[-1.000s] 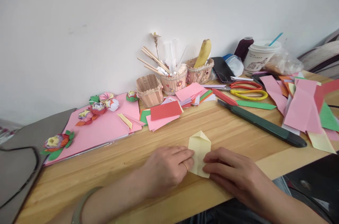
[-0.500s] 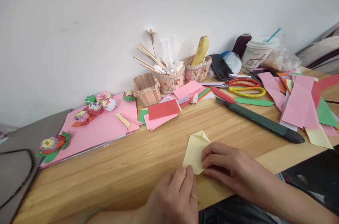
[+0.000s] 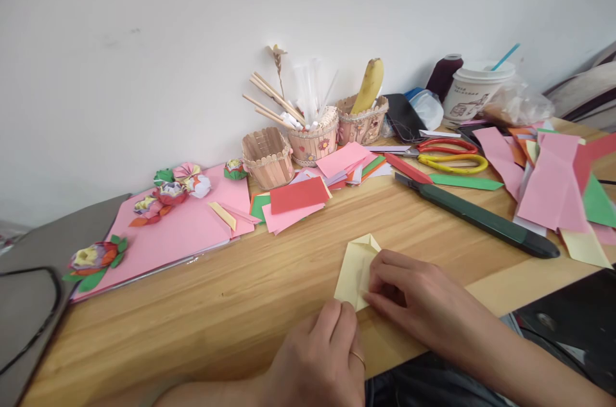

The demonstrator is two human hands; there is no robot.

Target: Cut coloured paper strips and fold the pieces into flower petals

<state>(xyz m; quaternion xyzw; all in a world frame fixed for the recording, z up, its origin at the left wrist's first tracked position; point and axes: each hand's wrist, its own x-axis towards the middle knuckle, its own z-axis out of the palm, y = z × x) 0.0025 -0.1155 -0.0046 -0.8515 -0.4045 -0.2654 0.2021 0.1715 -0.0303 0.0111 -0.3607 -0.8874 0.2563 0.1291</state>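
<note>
A small pale yellow sheet of paper (image 3: 353, 266) lies on the wooden table near its front edge, its top corners folded inward. My left hand (image 3: 320, 349), with a ring on one finger, is closed on the paper's lower left corner. At the right side, the fingers of my right hand (image 3: 409, 285) pinch the paper's edge and cover part of it. The folded top end points away from me. Beyond my hands lie loose paper pieces, among them a red rectangle (image 3: 298, 195), and a dark green utility knife (image 3: 486, 217).
Folded paper flowers (image 3: 171, 195) sit on a pink sheet (image 3: 168, 246) at the left. Small wooden baskets (image 3: 267, 160) stand by the wall, one holding a banana (image 3: 368, 86). Scissors (image 3: 452, 163), a lidded cup (image 3: 476, 95) and paper strips (image 3: 551, 185) are at the right.
My right hand's fingers have curled in, bringing the paper's right side inward, so the sheet looks narrower. My left hand stays at the lower corner. The view has shifted slightly.
</note>
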